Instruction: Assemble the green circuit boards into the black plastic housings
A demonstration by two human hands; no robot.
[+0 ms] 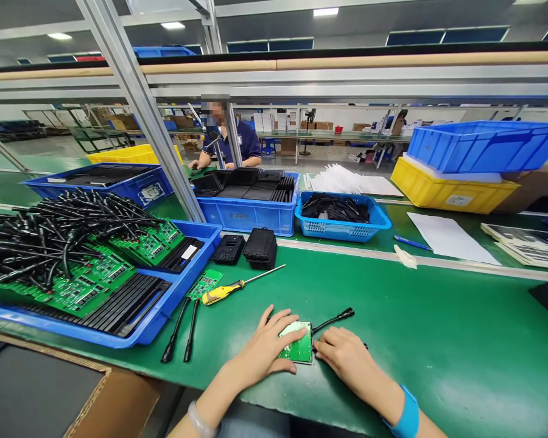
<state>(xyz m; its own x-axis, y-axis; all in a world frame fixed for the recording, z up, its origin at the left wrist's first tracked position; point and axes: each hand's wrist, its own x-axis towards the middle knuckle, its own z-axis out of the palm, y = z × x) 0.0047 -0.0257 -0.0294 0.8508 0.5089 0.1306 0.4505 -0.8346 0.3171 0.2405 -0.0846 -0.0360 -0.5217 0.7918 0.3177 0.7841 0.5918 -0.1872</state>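
Observation:
On the green bench near its front edge lies a green circuit board [302, 351], with a black cable [333, 320] running from its right side. My left hand [274, 344] rests over the board's left part, fingers spread. The fingers of my right hand [342, 356] are pressed together at the board's right edge, around a second cable whose tip shows past the hand. Up and to the left are a yellow screwdriver [223, 292] and another circuit board [206, 282] with two black cables.
A blue tray [155, 328] at left holds boards, cables and black panels. Black cases [260, 246] stand before a blue bin [251, 216] and a blue basket [342, 230]. A pen [412, 243] and paper [452, 237] lie at right. Across the bench sits a person [249, 143].

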